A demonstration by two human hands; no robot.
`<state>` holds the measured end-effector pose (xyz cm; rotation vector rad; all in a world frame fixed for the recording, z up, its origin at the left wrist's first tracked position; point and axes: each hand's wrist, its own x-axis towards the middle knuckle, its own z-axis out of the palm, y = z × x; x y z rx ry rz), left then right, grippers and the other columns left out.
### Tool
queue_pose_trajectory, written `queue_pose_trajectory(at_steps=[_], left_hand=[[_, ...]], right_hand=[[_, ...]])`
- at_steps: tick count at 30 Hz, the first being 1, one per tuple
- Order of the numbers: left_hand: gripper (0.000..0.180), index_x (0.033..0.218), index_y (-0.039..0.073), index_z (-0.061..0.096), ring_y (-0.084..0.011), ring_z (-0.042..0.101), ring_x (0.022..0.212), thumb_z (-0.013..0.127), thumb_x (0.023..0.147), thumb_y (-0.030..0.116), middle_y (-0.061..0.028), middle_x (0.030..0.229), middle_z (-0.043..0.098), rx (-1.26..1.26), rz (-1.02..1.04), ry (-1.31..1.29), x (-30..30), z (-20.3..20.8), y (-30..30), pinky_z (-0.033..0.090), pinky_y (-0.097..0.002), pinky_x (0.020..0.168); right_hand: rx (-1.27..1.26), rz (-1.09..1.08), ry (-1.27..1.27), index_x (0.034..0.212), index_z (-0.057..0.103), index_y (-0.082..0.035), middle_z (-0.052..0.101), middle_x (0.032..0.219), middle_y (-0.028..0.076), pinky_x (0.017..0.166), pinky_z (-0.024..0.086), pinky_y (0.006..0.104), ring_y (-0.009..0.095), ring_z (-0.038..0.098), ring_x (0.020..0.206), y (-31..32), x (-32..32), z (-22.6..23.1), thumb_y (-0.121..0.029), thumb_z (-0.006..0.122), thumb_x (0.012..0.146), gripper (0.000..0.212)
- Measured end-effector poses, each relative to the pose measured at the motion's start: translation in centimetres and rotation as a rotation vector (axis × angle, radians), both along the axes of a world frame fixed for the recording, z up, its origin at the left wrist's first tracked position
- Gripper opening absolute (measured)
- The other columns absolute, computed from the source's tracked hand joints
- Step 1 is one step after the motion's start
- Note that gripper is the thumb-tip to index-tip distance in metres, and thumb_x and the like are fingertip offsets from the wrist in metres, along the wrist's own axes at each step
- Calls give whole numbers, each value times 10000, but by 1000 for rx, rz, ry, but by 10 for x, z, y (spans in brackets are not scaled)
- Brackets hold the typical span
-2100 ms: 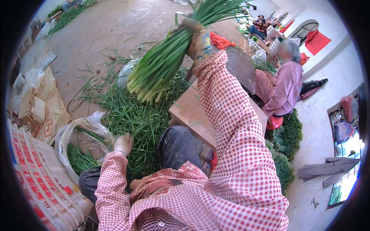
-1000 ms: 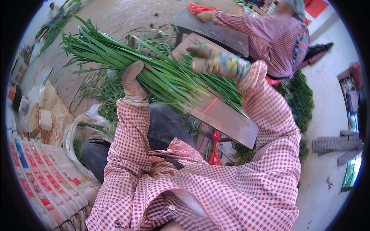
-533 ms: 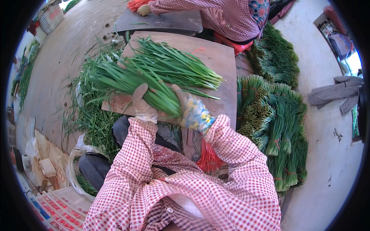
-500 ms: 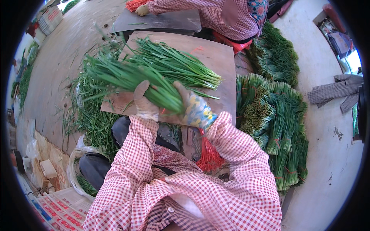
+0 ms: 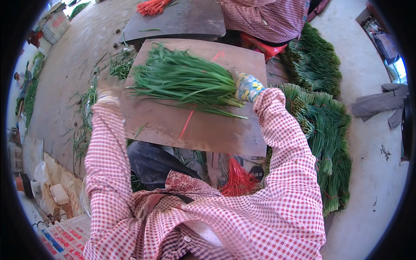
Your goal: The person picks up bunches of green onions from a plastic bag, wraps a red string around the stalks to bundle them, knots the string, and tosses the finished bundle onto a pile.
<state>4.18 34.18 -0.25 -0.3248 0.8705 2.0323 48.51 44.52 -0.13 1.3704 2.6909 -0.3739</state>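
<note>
A loose bunch of garlic chives (image 5: 186, 78) lies across the brown board (image 5: 225, 136), leaves to the left and pale stem ends to the right. My right hand (image 5: 248, 86), in a glove with a blue and yellow flowered back, is closed round the upper part of the stem ends; its fingertips are partly hidden. Off the board's left edge, apart from the chives, my gloved left hand (image 5: 107, 94) is smeared by motion, so its fingers cannot be made out. A thin red tie (image 5: 187, 123) lies on the board below the leaves.
A hank of red ties (image 5: 238, 177) hangs at the board's near edge. Tied chive bundles (image 5: 333, 130) are stacked at the right, with more greens (image 5: 312, 60) behind. Beyond, a person in a checked sleeve (image 5: 264, 19) is beside another board (image 5: 186, 19). Leaf scraps litter the floor left.
The chives held between both hands now lie on the board with the others. My left hand has let go and swung left; my right hand has moved right to the stem ends.
</note>
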Motion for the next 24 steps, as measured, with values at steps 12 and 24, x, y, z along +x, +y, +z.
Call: queue_pose_trajectory(at_steps=[12,24], left_hand=[[1071,1438,102,297,-344,235,1392,820,575,460,-159,1459,323,160,-859,2696,240,26,12,123,-474,1159],[1093,1397,152,336,-261,275,1391,871,490,446,-99,1439,378,-415,-1343,2518,263,-3,52,130,-505,1149]], right_hand=[[71,-93,-36,1338,407,-75,561,1127,207,862,504,438,384,597,1022,-45,-7,-7,-205,694,739,677],[-83,-1,-88,1461,226,-113,476,1229,261,894,484,447,422,539,1086,-38,2,14,-306,742,695,944]])
